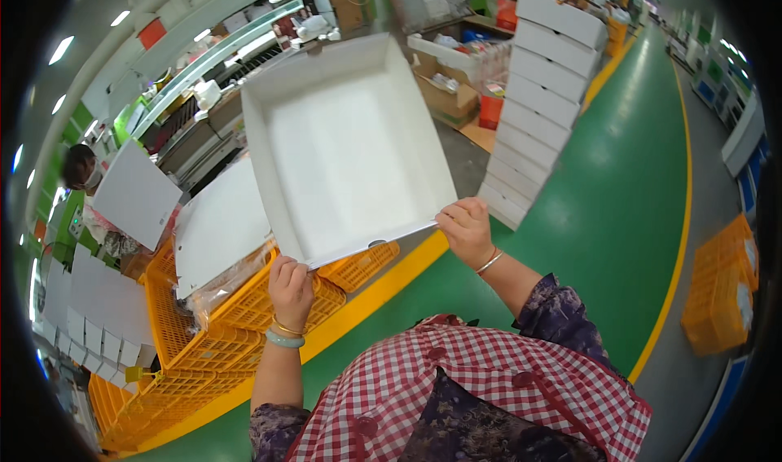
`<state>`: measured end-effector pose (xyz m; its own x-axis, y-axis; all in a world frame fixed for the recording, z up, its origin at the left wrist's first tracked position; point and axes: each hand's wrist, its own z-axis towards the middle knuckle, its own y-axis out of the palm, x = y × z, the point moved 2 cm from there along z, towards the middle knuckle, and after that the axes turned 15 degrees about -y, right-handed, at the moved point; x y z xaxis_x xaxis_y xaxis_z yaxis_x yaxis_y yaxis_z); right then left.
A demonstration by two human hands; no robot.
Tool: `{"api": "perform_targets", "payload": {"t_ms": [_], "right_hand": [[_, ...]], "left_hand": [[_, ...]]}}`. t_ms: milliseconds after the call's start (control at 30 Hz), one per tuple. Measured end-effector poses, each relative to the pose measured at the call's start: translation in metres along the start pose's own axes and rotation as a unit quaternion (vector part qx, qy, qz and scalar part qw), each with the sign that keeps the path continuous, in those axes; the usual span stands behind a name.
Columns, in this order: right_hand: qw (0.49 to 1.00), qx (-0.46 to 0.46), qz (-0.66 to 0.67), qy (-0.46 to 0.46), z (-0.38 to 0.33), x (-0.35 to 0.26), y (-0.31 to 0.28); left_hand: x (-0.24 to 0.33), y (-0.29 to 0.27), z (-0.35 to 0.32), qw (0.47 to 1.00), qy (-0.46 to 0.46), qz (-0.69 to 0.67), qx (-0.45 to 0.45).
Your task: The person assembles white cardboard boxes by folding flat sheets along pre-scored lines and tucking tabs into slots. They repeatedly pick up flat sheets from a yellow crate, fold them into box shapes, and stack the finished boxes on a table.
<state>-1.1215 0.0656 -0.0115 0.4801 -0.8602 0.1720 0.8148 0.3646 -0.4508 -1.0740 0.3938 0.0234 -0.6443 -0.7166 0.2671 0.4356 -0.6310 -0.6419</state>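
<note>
A large, shallow white cardboard box (358, 148) is held up in front of me, tilted, its inside facing me with nothing in it. My left hand (291, 289) grips the near left corner, fingers closed over the edge. At the near right corner, my right hand (466, 231) pinches the rim in the same way. Between the hands, the near wall shows a small dark notch. Behind the box on the left, a flat white board (218, 222) lies on a yellow crate (165, 311).
A tall stack of white boxes (538, 95) stands right of my box. More white boxes (102, 315) are piled at far left, near a person (90, 177) beside a white panel. Orange crates (717, 291) sit across the green walkway (627, 193). An open brown carton (444, 91) lies behind.
</note>
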Motion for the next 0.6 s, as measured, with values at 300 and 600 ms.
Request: {"api": "perform_targets", "payload": {"t_ms": [300, 600], "right_hand": [[0.991, -0.049, 0.125, -0.028, 0.012, 0.098, 0.140], [0.948, -0.262, 0.170, -0.059, -0.050, 0.115, 0.230]], "left_hand": [[-0.065, 0.098, 0.043, 0.988, -0.147, 0.042, -0.016], [-0.145, 0.182, 0.006, 0.967, -0.169, 0.043, -0.188]]}}
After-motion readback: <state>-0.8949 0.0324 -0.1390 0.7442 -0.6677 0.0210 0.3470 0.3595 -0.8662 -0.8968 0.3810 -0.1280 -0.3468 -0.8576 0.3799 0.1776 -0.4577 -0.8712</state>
